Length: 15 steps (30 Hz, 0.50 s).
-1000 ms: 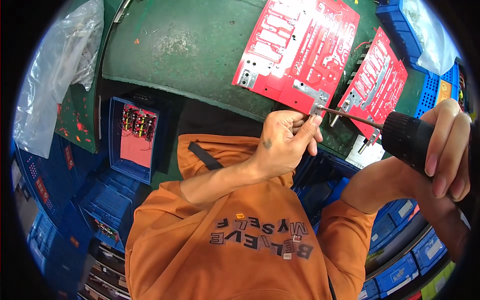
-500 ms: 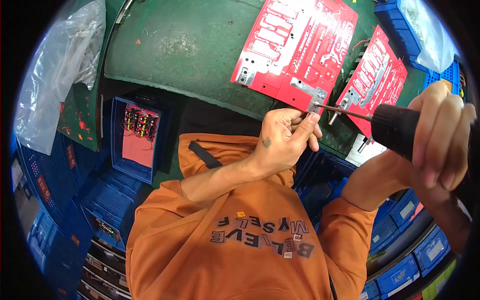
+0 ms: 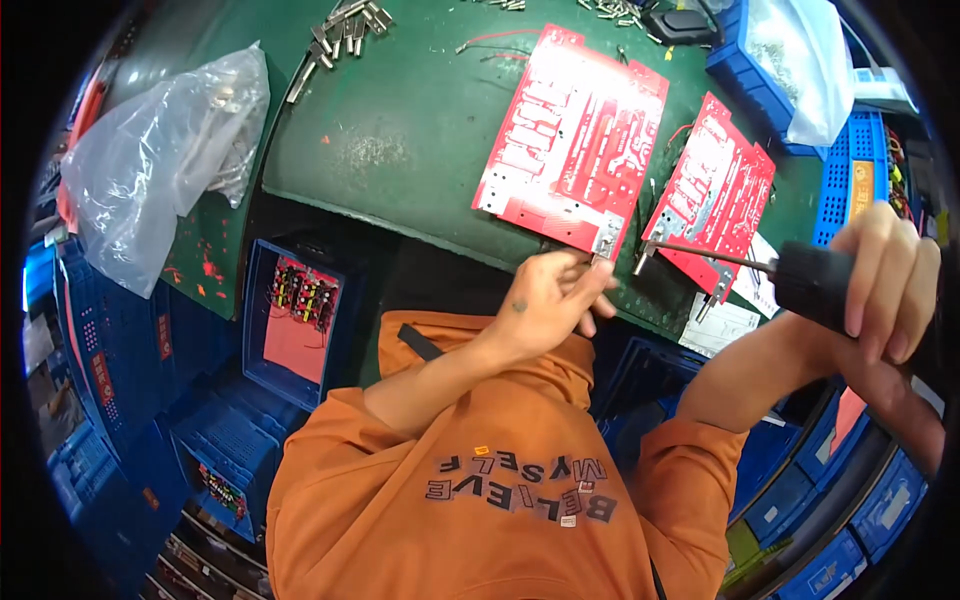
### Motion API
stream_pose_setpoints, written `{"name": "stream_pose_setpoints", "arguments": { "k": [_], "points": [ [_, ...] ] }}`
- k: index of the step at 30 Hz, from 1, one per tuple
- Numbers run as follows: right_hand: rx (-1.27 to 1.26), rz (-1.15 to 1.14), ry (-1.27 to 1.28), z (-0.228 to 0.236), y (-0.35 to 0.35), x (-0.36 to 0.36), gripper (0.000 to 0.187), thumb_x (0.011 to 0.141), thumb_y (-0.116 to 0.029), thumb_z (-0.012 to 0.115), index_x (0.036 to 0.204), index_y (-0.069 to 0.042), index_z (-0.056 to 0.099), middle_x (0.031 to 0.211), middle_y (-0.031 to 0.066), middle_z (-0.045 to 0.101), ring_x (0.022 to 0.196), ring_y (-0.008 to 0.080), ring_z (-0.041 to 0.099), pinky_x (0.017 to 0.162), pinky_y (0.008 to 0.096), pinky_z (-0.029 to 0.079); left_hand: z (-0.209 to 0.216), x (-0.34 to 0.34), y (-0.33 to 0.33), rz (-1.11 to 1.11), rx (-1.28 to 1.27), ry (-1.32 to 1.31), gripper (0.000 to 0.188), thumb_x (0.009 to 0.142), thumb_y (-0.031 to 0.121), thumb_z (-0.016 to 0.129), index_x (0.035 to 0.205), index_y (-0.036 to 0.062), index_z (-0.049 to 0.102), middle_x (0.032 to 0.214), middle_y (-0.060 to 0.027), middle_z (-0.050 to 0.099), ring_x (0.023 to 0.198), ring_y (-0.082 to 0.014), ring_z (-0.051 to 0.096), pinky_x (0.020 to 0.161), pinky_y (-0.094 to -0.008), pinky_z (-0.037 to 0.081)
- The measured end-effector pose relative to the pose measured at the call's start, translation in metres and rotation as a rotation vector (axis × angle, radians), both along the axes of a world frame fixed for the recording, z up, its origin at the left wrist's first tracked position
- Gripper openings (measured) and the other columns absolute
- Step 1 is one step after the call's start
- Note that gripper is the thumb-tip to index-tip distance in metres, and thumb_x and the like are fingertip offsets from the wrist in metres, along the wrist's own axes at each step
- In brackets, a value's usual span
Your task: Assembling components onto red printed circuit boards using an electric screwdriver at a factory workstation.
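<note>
A large red circuit board lies on the green bench, its near right corner fitted with a silver metal piece. Against that corner is my left hand, its fingers curled and thumb beside the metal; what sits between the fingertips is too small to make out. My right hand grips a black electric screwdriver with a long thin bit. The bit points left, its tip apart from the large board and seen over the corner of a second, smaller-looking red circuit board. Metal posts stick out from that board's near edge.
Loose metal parts lie at the far left of the bench. A clear plastic bag hangs over the left side. At right stand a blue bin and papers. A blue crate below holds a populated board.
The screwdriver tip has come off the large board's metal corner and sits to its right. My left hand stays at that corner with looser fingers. The view has shifted, showing more bench.
</note>
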State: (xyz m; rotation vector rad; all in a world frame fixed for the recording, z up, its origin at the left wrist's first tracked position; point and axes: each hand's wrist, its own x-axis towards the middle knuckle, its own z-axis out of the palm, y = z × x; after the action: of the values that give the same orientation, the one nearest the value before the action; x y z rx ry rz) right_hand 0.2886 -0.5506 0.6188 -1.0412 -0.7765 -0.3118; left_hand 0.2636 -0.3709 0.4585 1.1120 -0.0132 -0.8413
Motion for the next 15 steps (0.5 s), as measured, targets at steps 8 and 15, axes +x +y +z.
{"name": "stream_pose_setpoints", "arguments": {
  "k": [8, 15],
  "points": [
    [-0.024, -0.300, 0.084, -0.010, -0.042, -0.037, 0.064, 0.062, -0.050, 0.079, 0.087, -0.006, 0.041, 0.057, -0.0035, 0.050, 0.044, 0.0062, 0.052, 0.044, 0.0141, 0.043, 0.041, 0.158, 0.066, 0.283, 0.447, -0.951, 0.019, 0.083, 0.009, 0.058, 0.098, -0.0013, 0.061, 0.079, -0.0111, 0.066, 0.070, -0.0136, 0.063, 0.057, -0.0251, 0.048],
    [0.009, -0.289, 0.071, -0.023, -0.030, -0.038, 0.066, 0.063, -0.047, 0.080, 0.091, -0.004, 0.039, 0.060, 0.0033, 0.053, 0.044, 0.0118, 0.055, 0.042, 0.0208, 0.049, -0.014, 0.283, -0.011, 0.016, 0.810, -1.622, 0.025, 0.072, 0.013, 0.068, 0.094, 0.0000, 0.064, 0.086, -0.0165, 0.062, 0.081, -0.0312, 0.060, 0.073, -0.0371, 0.047]
  ]
}}
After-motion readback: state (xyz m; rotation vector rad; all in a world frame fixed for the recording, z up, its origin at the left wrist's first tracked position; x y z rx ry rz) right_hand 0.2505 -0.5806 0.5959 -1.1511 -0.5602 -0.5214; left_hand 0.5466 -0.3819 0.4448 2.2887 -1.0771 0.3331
